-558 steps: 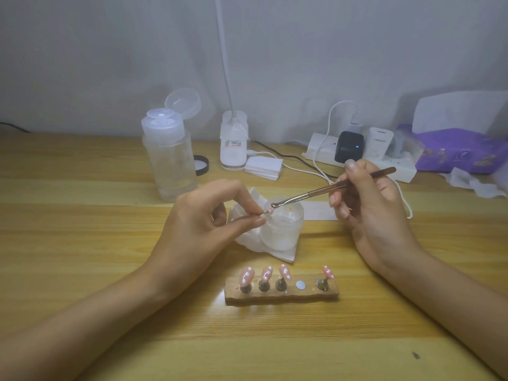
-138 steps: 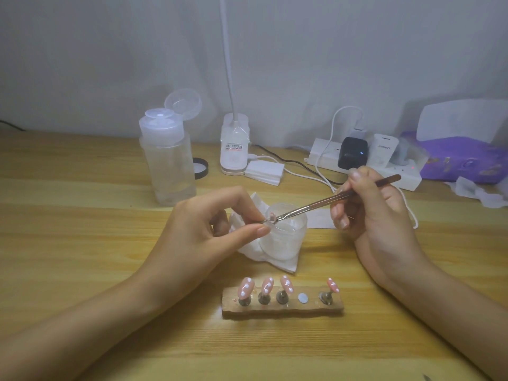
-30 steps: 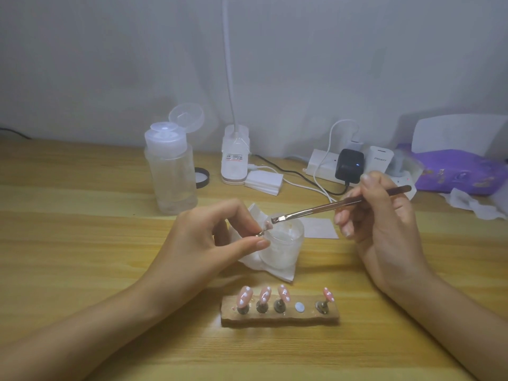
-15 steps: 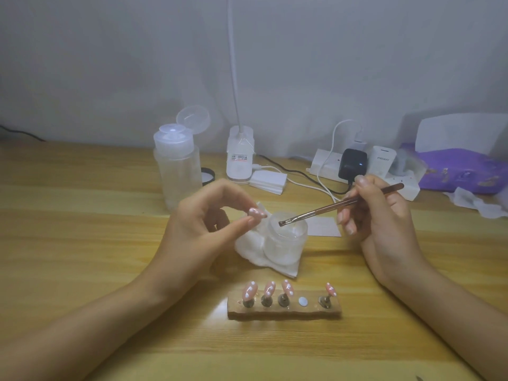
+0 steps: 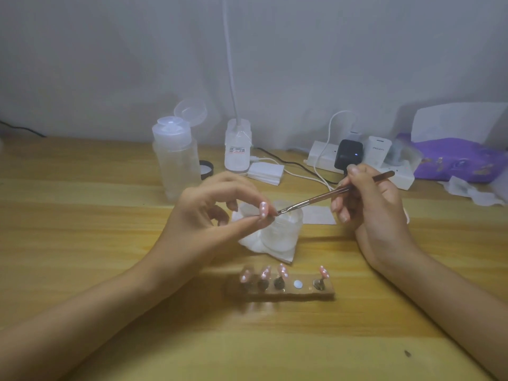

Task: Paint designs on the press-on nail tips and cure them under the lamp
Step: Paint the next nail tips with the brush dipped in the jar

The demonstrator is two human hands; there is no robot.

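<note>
My left hand (image 5: 209, 215) pinches a pink nail tip with white dots (image 5: 263, 209) between thumb and forefinger, above the table. My right hand (image 5: 368, 204) grips a thin metal-handled brush (image 5: 330, 193); its bristle end touches the right edge of that tip. Behind the tip stands a small frosted jar (image 5: 286, 232) on a white tissue (image 5: 275, 250). Nearer to me lies a wooden holder (image 5: 283, 294) with several pink dotted tips on stands and one bare white magnet spot (image 5: 298, 284). A white gooseneck lamp base (image 5: 238, 149) stands at the back.
A clear pump bottle (image 5: 176, 160) with its lid flipped up stands at back left beside a small black cap (image 5: 206, 169). A power strip (image 5: 365, 160) with chargers and cables sits at back right, next to a purple packet (image 5: 461, 160) and crumpled tissue (image 5: 472, 191).
My left hand turned the pinched nail tip so its dotted face shows. The brush moved left from over the jar until its bristles reached the tip. The camera shifted slightly.
</note>
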